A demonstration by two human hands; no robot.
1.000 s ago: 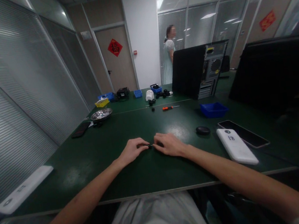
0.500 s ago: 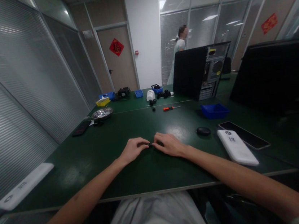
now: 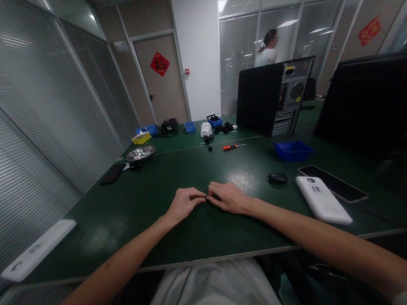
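Note:
My left hand and my right hand meet over the middle of the green table, fingertips almost touching. Between them is a tiny dark piece, mostly hidden by the fingers and too small to name. My left thumb and index finger are pinched at it. The fingers of my right hand are curled and closed against its other side; what they hold there is covered. Both wrists stay low, close to the tabletop.
Right of my hands are a black mouse, a blue tray, a white case and a phone. A screwdriver, metal bowl and computer tower stand farther back. Behind the tower, a person walks.
My left fingertips have shifted slightly right, closer to my right hand, and less of the dark piece shows. The person in the background has moved right.

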